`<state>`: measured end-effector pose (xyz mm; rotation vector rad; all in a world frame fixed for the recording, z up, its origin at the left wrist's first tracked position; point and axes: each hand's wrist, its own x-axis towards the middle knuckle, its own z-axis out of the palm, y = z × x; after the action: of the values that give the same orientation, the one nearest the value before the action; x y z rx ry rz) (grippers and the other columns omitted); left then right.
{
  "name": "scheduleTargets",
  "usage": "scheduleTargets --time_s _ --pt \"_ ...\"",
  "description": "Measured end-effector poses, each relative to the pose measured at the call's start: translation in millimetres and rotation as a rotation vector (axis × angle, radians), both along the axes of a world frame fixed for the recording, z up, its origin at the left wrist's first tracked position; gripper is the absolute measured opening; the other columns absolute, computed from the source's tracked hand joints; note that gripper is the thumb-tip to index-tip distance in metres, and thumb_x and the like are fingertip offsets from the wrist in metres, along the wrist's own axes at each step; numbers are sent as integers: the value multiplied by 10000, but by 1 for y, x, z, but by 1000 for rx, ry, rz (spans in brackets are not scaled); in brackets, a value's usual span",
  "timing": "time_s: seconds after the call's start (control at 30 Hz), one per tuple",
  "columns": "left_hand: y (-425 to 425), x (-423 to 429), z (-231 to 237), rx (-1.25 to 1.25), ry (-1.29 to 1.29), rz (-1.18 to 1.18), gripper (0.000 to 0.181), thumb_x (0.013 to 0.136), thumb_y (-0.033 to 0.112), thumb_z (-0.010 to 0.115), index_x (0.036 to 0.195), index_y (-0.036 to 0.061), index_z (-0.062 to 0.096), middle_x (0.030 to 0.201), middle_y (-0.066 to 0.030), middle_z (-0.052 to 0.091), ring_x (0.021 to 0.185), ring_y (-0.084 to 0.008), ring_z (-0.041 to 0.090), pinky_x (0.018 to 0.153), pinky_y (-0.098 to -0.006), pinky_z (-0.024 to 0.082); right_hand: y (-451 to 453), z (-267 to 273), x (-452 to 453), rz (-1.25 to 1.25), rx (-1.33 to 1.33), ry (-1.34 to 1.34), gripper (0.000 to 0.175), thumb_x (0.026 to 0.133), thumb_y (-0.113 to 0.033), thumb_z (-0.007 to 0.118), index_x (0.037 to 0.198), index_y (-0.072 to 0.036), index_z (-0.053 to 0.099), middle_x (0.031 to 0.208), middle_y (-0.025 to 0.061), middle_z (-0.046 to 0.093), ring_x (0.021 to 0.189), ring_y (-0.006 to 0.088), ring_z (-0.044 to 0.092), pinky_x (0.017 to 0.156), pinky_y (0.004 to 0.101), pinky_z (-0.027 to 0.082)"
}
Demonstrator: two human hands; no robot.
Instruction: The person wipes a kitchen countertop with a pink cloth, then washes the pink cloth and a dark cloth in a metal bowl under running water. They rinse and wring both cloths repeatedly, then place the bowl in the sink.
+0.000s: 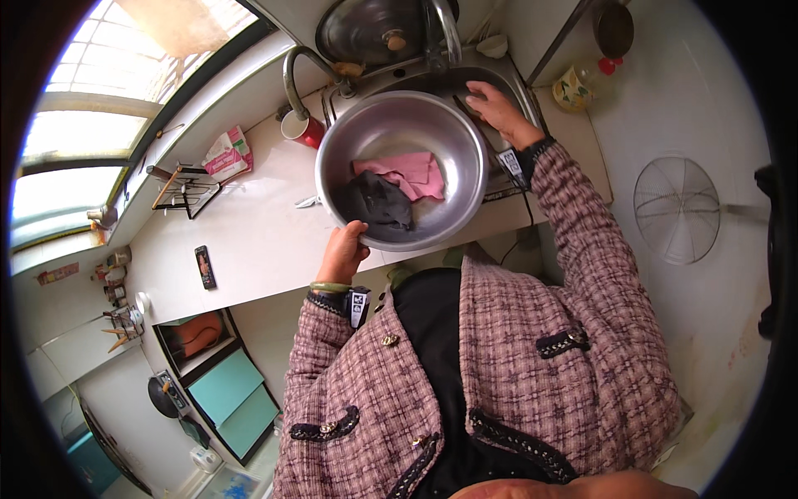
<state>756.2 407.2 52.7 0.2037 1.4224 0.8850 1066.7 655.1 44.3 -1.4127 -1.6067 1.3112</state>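
Observation:
A large stainless steel basin [399, 118] sits tilted over the counter and the near edge of the sink. In it lie a crumpled pink cloth [424, 174] and a dark grey cloth [377, 203], side by side and partly overlapping. My left hand [344, 251] grips the basin's rim at the near left, thumb over the edge. To the right of the basin my right hand [495, 109] is held over the metal sink [514, 84], fingers apart and nothing seen in it. A dark, thin item lies beside the fingers; what it is cannot be told.
Curved faucets [293, 78] and a large pan lid [380, 31] stand behind the basin. A red cup [303, 129] is at its left. Farther left are a pink-and-white packet [229, 155], a wire rack [187, 190] and a dark remote control [204, 267]. A wire strainer [677, 210] is at right.

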Motion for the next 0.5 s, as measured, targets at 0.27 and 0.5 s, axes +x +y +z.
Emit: scheduleTargets --time_s 0.27,0.5 --pt "23 33 2 -41 -28 -86 160 814 149 571 708 51 502 568 -13 431 430 -132 397 405 -274 310 70 6 -46 227 -181 -35 544 892 -204 553 1404 -97 403 896 37 566 737 136 517 710 295 454" --pt "29 47 -18 -39 -75 -44 155 817 144 565 715 50 496 575 -23 428 441 -131 381 409 -266 295 55 -12 -33 472 -156 52 437 910 -200 545 1320 -54 508 956 52 629 757 117 558 739 278 474"
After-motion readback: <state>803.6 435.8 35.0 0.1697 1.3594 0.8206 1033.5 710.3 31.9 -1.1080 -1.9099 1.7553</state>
